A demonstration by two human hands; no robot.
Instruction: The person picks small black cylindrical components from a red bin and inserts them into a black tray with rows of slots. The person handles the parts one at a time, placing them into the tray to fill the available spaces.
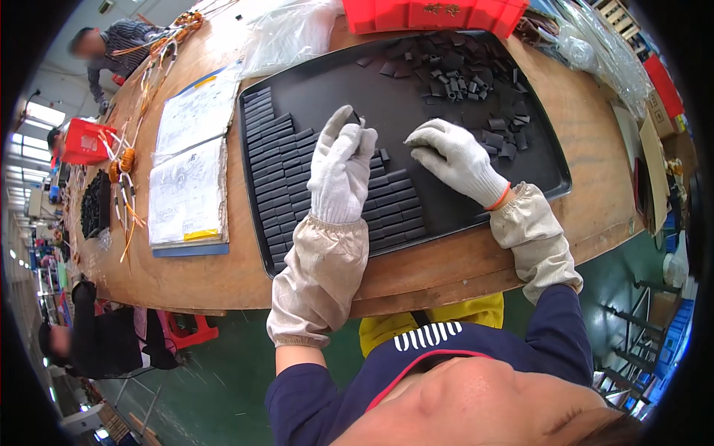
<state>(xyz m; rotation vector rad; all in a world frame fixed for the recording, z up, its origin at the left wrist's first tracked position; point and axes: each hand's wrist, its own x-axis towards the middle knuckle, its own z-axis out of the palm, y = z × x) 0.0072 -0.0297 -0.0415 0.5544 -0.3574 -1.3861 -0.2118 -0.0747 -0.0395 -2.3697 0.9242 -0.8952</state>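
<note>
A large black tray [476, 215] lies on the table before me. Rows of short black tube pieces [286, 178] lie closely side by side over its left part. Above these rows, my left hand [342, 167], in a white knit glove, has its fingers drawn together around a small dark piece [356, 117], mostly hidden by the fingers. My right hand [454, 157], gloved too, hovers over the tray's middle, fingers curved and the thumb a little apart; nothing shows in it. Loose black pieces [454, 85] are heaped at the tray's far right, some standing on end.
An open binder of printed sheets [186, 189] lies left of the tray. Clear plastic bags [294, 33] and a red crate [435, 15] stand beyond it. Wire bundles [126, 163] and a red bin [88, 141] are at far left. Other people [123, 44] are at the left.
</note>
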